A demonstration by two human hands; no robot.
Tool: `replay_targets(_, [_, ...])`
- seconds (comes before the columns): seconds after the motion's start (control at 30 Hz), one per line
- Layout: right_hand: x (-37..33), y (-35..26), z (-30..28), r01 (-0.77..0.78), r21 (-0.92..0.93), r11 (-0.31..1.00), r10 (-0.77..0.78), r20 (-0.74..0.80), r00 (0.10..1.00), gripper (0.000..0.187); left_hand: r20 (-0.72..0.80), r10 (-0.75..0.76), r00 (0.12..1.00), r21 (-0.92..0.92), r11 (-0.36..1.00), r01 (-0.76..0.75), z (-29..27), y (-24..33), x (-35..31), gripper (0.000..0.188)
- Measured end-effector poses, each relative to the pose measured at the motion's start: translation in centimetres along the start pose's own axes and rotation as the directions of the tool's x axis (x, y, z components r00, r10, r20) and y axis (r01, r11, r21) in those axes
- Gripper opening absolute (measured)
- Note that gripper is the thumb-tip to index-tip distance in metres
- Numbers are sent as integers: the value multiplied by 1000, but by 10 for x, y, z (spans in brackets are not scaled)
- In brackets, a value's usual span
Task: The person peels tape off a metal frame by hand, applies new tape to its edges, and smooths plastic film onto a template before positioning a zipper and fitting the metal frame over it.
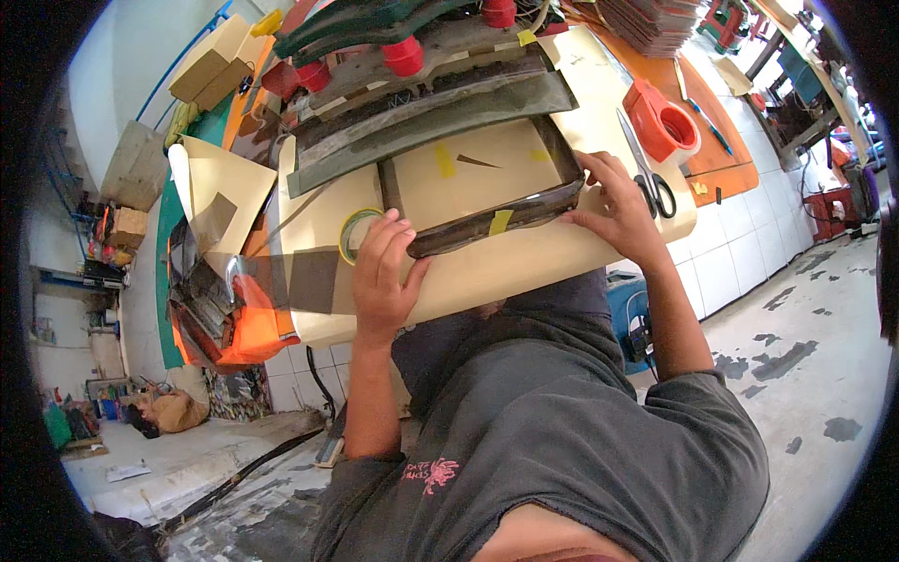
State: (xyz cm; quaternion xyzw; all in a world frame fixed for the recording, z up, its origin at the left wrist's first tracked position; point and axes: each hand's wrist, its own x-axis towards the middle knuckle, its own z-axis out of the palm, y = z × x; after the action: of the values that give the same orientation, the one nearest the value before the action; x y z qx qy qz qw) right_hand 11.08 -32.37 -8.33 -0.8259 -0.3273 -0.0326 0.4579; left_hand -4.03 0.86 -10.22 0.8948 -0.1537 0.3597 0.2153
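Note:
A dark, translucent rectangular frame of thin strips (449, 237) lies flat on a cream sheet (524, 258) in front of me. My left hand (382, 272) grips its near left corner between fingertips and thumb. At the near right corner, my right hand (618, 208) has the fingers on the side strip and the thumb on the front edge. A piece of yellow tape (501, 222) sticks to the front strip. Inside the frame lie a small dark sliver (478, 161) and yellow tape bits (444, 161). A roll of yellow tape (348, 240) stands against my left fingers.
Black-handled scissors (663, 195) and a red tape dispenser (648, 112) sit to the right. Behind the frame is a long grey-green curved strip (426, 133). A dark mesh square (316, 281) and a scrap-filled orange bag (257, 328) are at left. Someone (178, 412) is low at far left.

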Motion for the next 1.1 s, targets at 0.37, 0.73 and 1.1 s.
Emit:
replay_targets(0.37, [-2,4,4,47,-100,994,-49,-16,999,81,-4,-27,1000,126,992,27,6,-4,-11,70])
replay_targets(0.73, [-3,-1,2,47,-154,987,-45,15,999,82,14,-219,976,-60,974,220,-35,0,-16,58])
replay_targets(1.1, [-4,1,-6,-40,31,999,36,116,993,97,41,-311,950,388,880,272,-53,-21,-32,12])
